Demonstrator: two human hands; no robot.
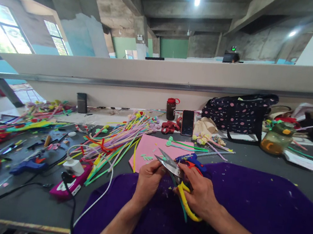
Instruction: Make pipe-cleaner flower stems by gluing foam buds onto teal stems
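My right hand [199, 193] is closed round the yellow handles of a pair of scissors [183, 188]; the steel blades stand apart and point up-left. My left hand [148, 181] is pinched just left of the blades, holding something small that I cannot make out. A thin green stem runs down beneath the scissors. Both hands hover over a purple cloth [248, 210]. Just beyond them lie a blue glue gun [192, 160] and a pink sheet [151, 150].
A heap of coloured pipe cleaners [117, 138] spreads to the left, with a second blue glue gun [28, 164] and a white plug on a pink power strip [71, 182]. Behind stand a brown bottle [171, 109], a phone [187, 122], a spotted bag [238, 114] and a jar [276, 140].
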